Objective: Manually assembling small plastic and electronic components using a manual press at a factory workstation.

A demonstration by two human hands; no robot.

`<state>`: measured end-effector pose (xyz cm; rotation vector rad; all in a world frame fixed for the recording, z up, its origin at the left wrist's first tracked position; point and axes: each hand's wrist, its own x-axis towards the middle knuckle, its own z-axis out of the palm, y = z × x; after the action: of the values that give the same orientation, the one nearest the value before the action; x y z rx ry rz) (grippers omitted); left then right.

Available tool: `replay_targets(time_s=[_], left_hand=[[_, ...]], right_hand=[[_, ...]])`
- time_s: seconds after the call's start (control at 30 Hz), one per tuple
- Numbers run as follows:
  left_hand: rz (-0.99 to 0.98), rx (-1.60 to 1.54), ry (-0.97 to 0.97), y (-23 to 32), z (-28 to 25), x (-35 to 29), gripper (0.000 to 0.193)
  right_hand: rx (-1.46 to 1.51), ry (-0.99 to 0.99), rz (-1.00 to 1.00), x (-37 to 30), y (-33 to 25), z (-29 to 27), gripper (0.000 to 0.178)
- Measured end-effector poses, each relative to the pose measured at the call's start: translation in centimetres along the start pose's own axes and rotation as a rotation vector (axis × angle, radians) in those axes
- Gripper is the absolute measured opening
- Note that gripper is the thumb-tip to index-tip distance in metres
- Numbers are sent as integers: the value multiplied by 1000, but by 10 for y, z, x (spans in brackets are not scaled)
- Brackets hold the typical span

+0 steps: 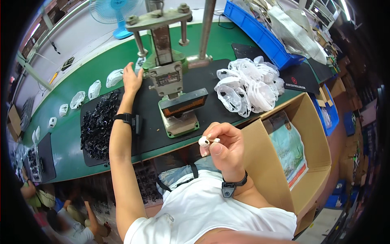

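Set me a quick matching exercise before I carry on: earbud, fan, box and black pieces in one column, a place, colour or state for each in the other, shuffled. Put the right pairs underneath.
Column one
1. Earbud
2. Fan
3. Box
4. Black pieces

Column two
A. Heaped on the mat, left of the press
B. Brown and open, at the person's right
C. White, held in the right hand
D. Light blue, on the far side

Right pairs: 1-C, 2-D, 3-B, 4-A.

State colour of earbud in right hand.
White earbud with a dark spot; best in head view.
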<state>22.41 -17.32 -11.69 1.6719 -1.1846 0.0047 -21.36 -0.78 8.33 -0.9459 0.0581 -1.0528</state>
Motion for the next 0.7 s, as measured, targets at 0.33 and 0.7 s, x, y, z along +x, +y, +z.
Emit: replay_targets(time_s=[0.33, 0.7], left_hand=[[270, 444, -104, 2, -15, -18, 53], [128, 242, -41, 49, -13, -20, 53]], right_hand=[[-220, -10, -275, 4, 18, -5, 22], [-314, 43, -256, 3, 11, -16, 20]])
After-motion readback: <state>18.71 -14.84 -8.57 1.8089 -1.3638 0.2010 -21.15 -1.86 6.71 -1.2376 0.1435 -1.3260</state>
